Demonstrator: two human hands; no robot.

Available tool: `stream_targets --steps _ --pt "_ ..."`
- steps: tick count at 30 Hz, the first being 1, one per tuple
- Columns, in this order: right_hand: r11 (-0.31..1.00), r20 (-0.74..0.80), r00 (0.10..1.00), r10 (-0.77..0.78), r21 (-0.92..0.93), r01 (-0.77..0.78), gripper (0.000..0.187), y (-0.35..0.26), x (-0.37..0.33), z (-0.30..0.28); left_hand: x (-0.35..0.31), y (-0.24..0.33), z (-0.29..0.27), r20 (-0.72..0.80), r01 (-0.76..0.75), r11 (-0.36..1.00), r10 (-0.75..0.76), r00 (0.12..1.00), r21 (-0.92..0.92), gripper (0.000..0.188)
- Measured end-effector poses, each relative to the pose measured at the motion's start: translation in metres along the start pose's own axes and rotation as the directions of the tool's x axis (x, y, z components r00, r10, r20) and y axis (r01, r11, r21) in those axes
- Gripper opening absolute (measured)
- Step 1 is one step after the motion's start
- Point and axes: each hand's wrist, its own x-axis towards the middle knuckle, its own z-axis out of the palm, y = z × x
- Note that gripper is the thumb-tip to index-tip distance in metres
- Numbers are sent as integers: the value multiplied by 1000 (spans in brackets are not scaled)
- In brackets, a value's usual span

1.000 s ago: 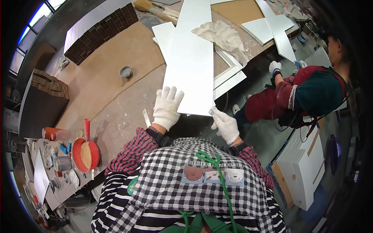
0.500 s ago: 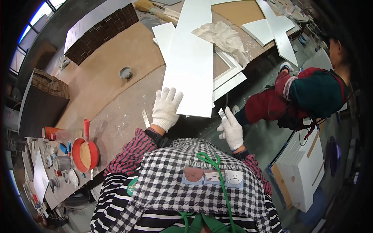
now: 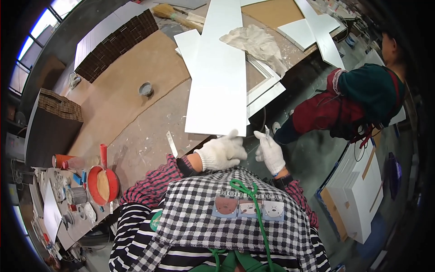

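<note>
A long white panel (image 3: pixel 217 90) lies across the workbench, its near end close to my hands. My left hand (image 3: pixel 223 152), in a white knitted glove, is at that near end with its fingers apart and the thumb up by the panel's edge. I cannot tell whether it touches the panel. To the right, my gloved right hand (image 3: pixel 272 155) is closed round a small flat metal blade (image 3: pixel 267 132), whose tip sticks up past the fingers. Most of the blade is hidden in the glove. Another flat metal strip (image 3: pixel 171 143) lies on the bench left of my left hand.
Crumpled cloth (image 3: pixel 256 43) and white frames (image 3: pixel 267 93) lie beside the panel. On the left are a red pan (image 3: pixel 93 186), a small grey cup (image 3: pixel 146 89) and stacked panels (image 3: pixel 118 43). At right, a person (image 3: pixel 358 99) stands near leaning white boards (image 3: pixel 353 199).
My left hand has come off the panel's left edge and moved right and nearer me. The panel's near end has swung slightly left. The person at right has shifted.
</note>
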Motion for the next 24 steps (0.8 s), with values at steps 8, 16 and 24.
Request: stream_targets --steps 8,16,24 --pt "983 71 991 118 -153 -106 28 -17 5 8 -20 -33 -17 -556 233 971 -226 800 -58 44" --pt "995 332 938 99 -62 -83 32 -7 16 5 -12 -49 -6 -595 440 852 -203 778 285 75" --pt "964 226 970 93 -265 -31 39 -20 14 16 -14 -49 -6 -606 440 846 -187 774 301 73"
